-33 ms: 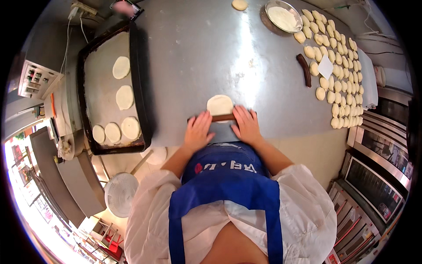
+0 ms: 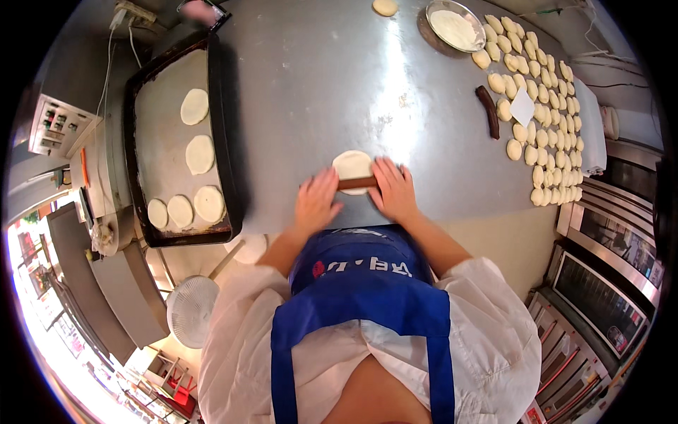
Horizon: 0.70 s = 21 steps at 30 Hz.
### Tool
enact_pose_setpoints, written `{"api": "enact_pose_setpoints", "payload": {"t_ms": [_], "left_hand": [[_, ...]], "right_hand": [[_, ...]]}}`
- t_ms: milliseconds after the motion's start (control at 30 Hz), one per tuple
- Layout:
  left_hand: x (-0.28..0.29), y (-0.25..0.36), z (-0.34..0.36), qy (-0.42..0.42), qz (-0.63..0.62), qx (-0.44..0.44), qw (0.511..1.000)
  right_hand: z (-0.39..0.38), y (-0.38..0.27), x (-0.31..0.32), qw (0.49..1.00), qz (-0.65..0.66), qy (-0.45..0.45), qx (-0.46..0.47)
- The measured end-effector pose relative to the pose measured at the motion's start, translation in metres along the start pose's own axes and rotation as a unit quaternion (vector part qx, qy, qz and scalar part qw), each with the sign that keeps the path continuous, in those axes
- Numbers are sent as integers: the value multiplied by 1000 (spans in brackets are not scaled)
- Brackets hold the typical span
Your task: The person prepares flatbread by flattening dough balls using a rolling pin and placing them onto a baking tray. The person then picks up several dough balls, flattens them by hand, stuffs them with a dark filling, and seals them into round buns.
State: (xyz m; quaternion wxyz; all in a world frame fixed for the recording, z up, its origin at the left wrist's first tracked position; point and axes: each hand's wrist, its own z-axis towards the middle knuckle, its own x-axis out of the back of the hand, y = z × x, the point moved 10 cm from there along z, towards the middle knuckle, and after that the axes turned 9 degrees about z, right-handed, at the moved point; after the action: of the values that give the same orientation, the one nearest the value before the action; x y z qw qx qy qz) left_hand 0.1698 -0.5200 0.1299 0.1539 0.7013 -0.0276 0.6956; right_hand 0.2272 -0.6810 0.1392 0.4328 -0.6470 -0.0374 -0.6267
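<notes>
A flattened round of pale dough [image 2: 352, 164] lies on the metal table near its front edge. Across its near part rests a short dark brown rolling pin [image 2: 357, 184]. My left hand [image 2: 318, 200] presses over the pin's left end, and my right hand [image 2: 394, 189] over its right end, fingers pointing away from me. Both palms cover the pin's ends, so only its middle shows. To the left, a dark-rimmed baking tray [image 2: 227, 152] holds several flat dough rounds [image 2: 200, 155].
Many small dough pieces [image 2: 542, 138] stand in rows at the right, with a white scraper-like piece [image 2: 522, 107] on them. Beside them lies a dark brown stick [image 2: 487, 112]. Farther back are a bowl of white flour [image 2: 455, 30] and a single dough piece [image 2: 385, 7].
Both hands and the rolling pin have shifted slightly away from me over the dough round. A little more of the round's near edge shows below the pin.
</notes>
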Motion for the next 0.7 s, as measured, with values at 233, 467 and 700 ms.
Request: {"api": "enact_pose_setpoints", "payload": {"t_ms": [233, 467, 700], "left_hand": [[14, -62, 119, 98, 4, 129, 987], [-3, -23, 95, -115, -134, 144, 974], [-7, -2, 43, 7, -476, 196, 857]], "right_hand": [[121, 26, 21, 994, -56, 94, -30], [-31, -17, 3, 999, 17, 30, -10], [-38, 4, 25, 992, 76, 32, -99]]}}
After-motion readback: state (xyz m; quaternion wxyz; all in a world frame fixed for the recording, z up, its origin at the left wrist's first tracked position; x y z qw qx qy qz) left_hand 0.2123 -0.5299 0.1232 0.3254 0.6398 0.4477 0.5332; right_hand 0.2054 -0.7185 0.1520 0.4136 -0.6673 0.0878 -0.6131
